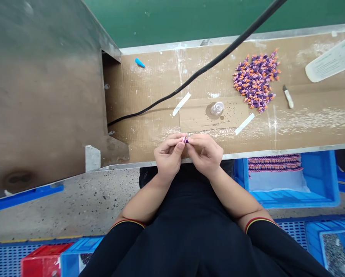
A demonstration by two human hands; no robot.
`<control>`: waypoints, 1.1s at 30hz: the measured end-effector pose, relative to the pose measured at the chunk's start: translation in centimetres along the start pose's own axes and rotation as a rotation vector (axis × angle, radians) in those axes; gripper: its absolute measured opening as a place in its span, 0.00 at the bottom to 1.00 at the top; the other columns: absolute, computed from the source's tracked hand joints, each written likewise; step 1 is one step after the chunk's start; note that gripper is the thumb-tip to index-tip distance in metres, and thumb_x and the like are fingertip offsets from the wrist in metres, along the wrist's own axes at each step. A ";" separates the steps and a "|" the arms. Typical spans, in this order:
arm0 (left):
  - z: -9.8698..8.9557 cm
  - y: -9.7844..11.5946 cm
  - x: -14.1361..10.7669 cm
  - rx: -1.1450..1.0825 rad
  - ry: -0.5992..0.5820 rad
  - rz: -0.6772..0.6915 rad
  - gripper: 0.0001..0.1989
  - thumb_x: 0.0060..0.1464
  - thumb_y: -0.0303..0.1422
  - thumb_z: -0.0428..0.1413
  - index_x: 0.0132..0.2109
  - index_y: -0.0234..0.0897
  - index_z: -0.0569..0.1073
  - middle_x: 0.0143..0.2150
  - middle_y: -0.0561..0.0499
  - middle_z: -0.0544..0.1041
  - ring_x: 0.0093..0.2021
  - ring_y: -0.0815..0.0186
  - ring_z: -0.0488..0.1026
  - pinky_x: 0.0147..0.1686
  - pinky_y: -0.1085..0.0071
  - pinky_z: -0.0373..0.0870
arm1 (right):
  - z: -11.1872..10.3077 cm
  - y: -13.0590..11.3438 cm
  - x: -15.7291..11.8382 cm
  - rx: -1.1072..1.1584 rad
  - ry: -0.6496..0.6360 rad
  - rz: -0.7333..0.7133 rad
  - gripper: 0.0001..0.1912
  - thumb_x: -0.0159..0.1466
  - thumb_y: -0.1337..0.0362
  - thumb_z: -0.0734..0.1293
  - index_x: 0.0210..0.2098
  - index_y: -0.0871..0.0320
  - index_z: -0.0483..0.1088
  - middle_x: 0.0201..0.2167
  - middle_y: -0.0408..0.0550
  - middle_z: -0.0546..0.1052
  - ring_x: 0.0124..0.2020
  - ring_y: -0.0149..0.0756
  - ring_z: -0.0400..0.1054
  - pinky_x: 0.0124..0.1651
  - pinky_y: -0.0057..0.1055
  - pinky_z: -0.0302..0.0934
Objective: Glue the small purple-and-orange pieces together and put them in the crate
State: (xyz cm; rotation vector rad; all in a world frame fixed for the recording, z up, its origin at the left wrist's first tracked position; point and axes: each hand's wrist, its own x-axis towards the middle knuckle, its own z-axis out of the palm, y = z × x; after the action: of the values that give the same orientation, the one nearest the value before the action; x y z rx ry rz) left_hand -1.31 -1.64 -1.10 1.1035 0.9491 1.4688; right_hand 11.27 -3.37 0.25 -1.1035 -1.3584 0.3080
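Observation:
Close together over the front edge of the cardboard-covered bench (149,142), both my hands pinch one small purple, pink and white piece (185,140). My left hand (169,156) grips its left side between thumb and fingers. On its right side, the thumb and fingertips of my right hand (206,154) are closed. Fingers cover most of the piece, so its exact kind does not show. Beyond my hands stands a small clear cup (217,109) on a taped cardboard sheet (194,115). A pile of similar purple, pink and orange pieces (256,80) lies farther right.
A black cable (175,92) crosses above the bench. A metal housing (51,96) bounds the left. A blue cap-like piece (139,63), a small pen-like tool (288,97) and a white bottle (330,59) lie on the bench. A blue bin (319,188) with rows of pieces sits lower right.

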 end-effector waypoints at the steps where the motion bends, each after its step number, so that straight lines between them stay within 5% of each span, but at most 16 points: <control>1: -0.2 0.2 0.2 0.029 -0.023 0.028 0.07 0.66 0.41 0.67 0.43 0.45 0.87 0.47 0.47 0.87 0.49 0.63 0.85 0.53 0.65 0.83 | -0.2 0.0 0.1 0.021 -0.009 0.016 0.08 0.71 0.70 0.72 0.46 0.50 0.77 0.39 0.46 0.86 0.40 0.38 0.83 0.44 0.38 0.81; 6: -2.0 1.5 2.2 0.213 -0.284 0.272 0.06 0.68 0.33 0.65 0.50 0.44 0.85 0.44 0.47 0.86 0.46 0.63 0.85 0.50 0.64 0.83 | -1.9 0.4 0.9 0.142 -0.230 0.203 0.08 0.76 0.64 0.67 0.46 0.52 0.79 0.40 0.49 0.85 0.41 0.39 0.81 0.45 0.39 0.79; 11: -3.0 2.3 3.8 0.341 -0.536 0.379 0.04 0.63 0.30 0.68 0.44 0.42 0.81 0.38 0.50 0.82 0.39 0.65 0.82 0.42 0.67 0.81 | -3.0 0.8 1.7 0.268 -0.395 0.222 0.09 0.76 0.63 0.67 0.44 0.54 0.80 0.39 0.48 0.85 0.40 0.36 0.80 0.45 0.35 0.78; 33: -3.0 2.0 3.5 0.415 -0.547 0.437 0.07 0.66 0.32 0.66 0.38 0.39 0.77 0.38 0.50 0.75 0.41 0.65 0.77 0.42 0.67 0.79 | -2.9 1.1 1.6 0.269 -0.443 0.210 0.06 0.74 0.65 0.70 0.45 0.54 0.81 0.38 0.47 0.86 0.36 0.32 0.81 0.40 0.30 0.77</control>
State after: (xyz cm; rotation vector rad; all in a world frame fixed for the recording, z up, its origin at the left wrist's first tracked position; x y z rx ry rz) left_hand -4.94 1.45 0.59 1.9937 0.6509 1.2103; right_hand 14.70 -2.96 0.87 -0.9841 -1.5310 0.9051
